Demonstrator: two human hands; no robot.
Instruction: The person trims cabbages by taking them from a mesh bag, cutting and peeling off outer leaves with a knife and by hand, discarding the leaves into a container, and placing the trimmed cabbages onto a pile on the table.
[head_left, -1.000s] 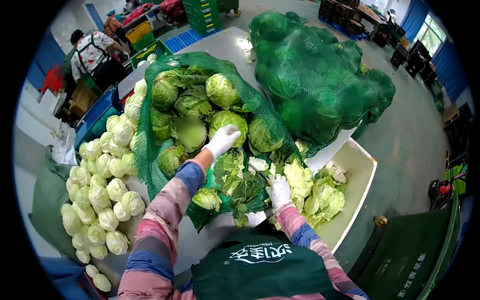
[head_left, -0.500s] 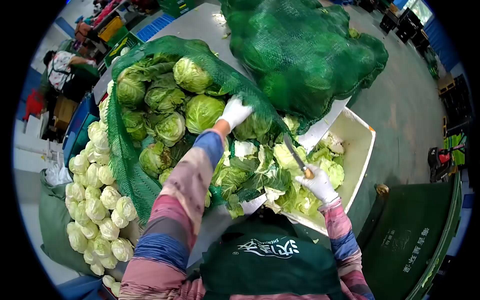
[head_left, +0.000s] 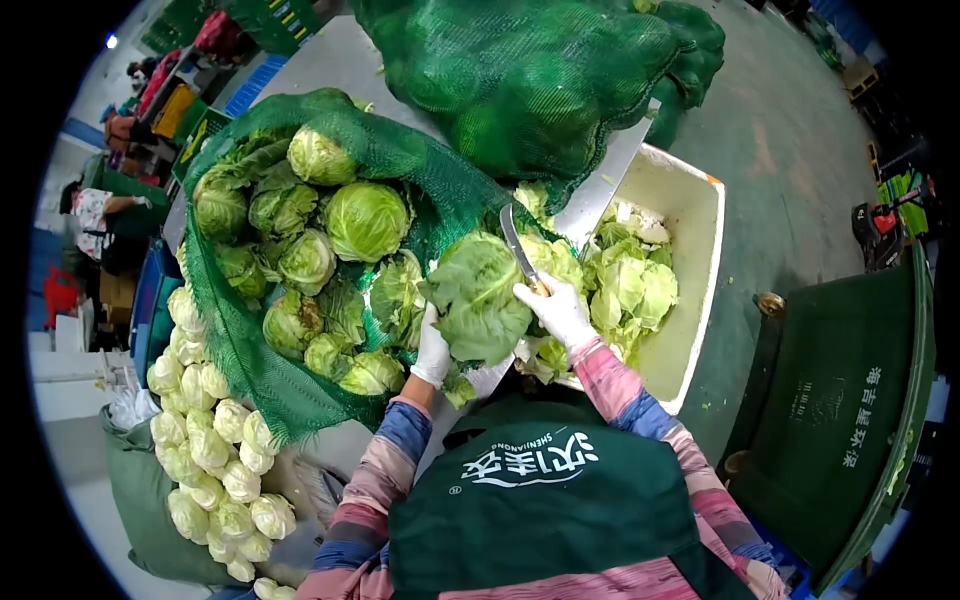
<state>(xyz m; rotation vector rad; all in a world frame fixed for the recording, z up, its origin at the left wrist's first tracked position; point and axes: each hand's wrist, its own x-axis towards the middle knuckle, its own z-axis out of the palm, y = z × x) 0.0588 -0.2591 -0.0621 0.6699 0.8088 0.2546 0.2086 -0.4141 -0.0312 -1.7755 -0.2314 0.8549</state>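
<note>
My left hand, in a white glove, grips the left side of a leafy cabbage held up in front of me. Loose outer leaves spread around that head. In my gloved right hand is a knife with a wooden handle and a curved blade; the blade points up and away, along the cabbage's right side. To the left lies an opened green mesh bag with several cabbages inside it. Cut leaves fill part of a white bin at my right.
A full green mesh sack lies at the back of the metal table. Trimmed pale cabbages are piled at the left. A large green wheeled bin stands at the right. Another person works at the far left.
My left hand has come back from the mesh bag toward me, now with a cabbage in it. My right hand has moved left and up with the knife, beside the cabbage. The view has shifted.
</note>
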